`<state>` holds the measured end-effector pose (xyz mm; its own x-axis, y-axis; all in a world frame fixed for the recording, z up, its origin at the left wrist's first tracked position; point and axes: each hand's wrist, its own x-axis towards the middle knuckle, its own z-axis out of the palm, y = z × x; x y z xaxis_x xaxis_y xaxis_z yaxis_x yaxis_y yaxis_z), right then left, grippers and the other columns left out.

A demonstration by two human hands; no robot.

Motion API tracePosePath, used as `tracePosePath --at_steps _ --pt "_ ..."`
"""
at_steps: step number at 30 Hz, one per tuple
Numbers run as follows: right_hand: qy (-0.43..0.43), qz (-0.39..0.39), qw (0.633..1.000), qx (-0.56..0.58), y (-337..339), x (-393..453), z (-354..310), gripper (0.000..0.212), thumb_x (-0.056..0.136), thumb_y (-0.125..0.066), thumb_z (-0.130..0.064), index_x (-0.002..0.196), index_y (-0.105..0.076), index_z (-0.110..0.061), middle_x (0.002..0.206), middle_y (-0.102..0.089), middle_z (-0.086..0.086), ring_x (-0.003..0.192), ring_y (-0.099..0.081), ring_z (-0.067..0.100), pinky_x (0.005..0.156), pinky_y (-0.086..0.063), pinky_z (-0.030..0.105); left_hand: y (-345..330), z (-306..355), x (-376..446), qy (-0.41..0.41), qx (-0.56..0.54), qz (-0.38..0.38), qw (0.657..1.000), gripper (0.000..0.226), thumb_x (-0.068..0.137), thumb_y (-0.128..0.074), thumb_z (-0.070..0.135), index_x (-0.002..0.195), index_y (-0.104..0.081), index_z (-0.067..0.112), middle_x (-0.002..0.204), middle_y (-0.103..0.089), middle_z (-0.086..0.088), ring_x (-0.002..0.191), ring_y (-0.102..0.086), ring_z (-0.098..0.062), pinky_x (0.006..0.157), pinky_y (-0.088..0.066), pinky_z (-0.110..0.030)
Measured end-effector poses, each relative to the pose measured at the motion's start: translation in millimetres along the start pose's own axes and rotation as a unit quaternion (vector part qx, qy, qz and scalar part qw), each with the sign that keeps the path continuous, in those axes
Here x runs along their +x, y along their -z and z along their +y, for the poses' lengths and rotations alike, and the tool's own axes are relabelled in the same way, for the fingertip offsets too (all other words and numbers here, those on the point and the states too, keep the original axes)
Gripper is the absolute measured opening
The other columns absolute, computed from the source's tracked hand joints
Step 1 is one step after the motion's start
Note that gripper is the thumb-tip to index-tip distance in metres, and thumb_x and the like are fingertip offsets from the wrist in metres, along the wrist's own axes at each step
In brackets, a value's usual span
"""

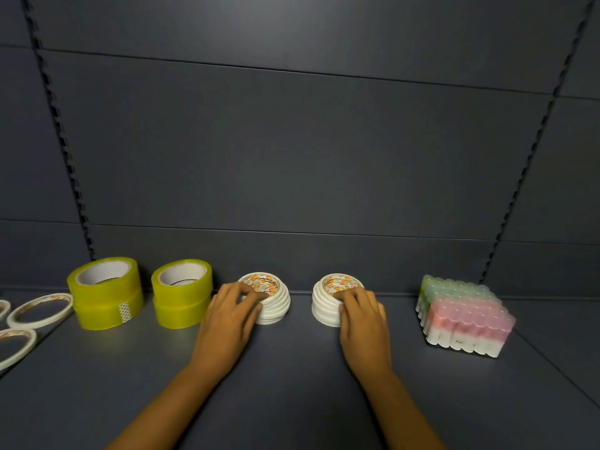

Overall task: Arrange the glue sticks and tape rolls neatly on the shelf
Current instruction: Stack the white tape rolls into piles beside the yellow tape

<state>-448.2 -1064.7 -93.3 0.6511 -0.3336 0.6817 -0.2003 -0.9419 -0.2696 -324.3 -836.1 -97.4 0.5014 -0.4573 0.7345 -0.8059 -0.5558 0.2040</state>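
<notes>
Scene: we look down at a dark grey shelf [292, 368] with a slotted back panel; a row of goods runs across the middle of the frame.
Left hand: our left hand [227, 323], centre-left, has its fingers curled over the near side and top of a stack of thin white tape rolls [272, 300], grasping it.
Right hand: our right hand [363, 323], centre-right, curls the same way round a second white stack [328, 300], grasping it.
Other tape: two stacks of yellow tape rolls [107, 293] [181, 293] stand left of centre; loose flat tape rings [39, 310] lie at the far left edge.
Glue sticks: a wrapped pack of pastel glue sticks [464, 316] sits right of centre, turned slightly askew.
Step in hand: we judge both white stacks are being squared up and lined with the row.
Next move: likely evening the layers, which sit slightly offset, then closing the gap between the stacks; the glue pack and loose rings seem yet to be straightened.
</notes>
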Motion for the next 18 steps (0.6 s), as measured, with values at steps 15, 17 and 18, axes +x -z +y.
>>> tracePosePath --at_steps 15,17,18 --pt "0.014 -0.036 0.999 0.02 13 -3 -19 0.033 0.091 -0.057 -0.018 0.124 -0.056 -0.02 0.125 -0.056 0.0 0.114 -0.052 0.021 0.093 -0.044 0.034 39 3 -11 -0.007 -0.043 -0.046 0.998 0.036 0.095 -0.056 0.029 0.13 -0.053 0.024 0.128 -0.049 0.006 0.116 -0.05 -0.012 0.094 -0.045 -0.029" --pt "0.026 -0.062 0.996 0.053 15 2 -37 0.042 0.088 -0.063 -0.017 0.129 -0.054 -0.021 0.126 -0.054 -0.001 0.116 -0.053 0.021 0.094 -0.044 0.034 65 -6 -12 -0.011 -0.031 -0.062 0.998 0.035 0.094 -0.055 0.033 0.128 -0.052 0.027 0.122 -0.05 0.008 0.112 -0.05 -0.009 0.092 -0.045 -0.026" --pt "0.034 -0.076 0.994 0.073 16 6 -50 0.045 0.088 -0.064 -0.018 0.131 -0.052 -0.021 0.127 -0.054 -0.002 0.117 -0.052 0.02 0.095 -0.045 0.034 78 -15 -12 -0.01 -0.016 -0.072 0.997 0.033 0.093 -0.054 0.035 0.126 -0.052 0.029 0.119 -0.051 0.008 0.11 -0.051 -0.009 0.09 -0.046 -0.026"
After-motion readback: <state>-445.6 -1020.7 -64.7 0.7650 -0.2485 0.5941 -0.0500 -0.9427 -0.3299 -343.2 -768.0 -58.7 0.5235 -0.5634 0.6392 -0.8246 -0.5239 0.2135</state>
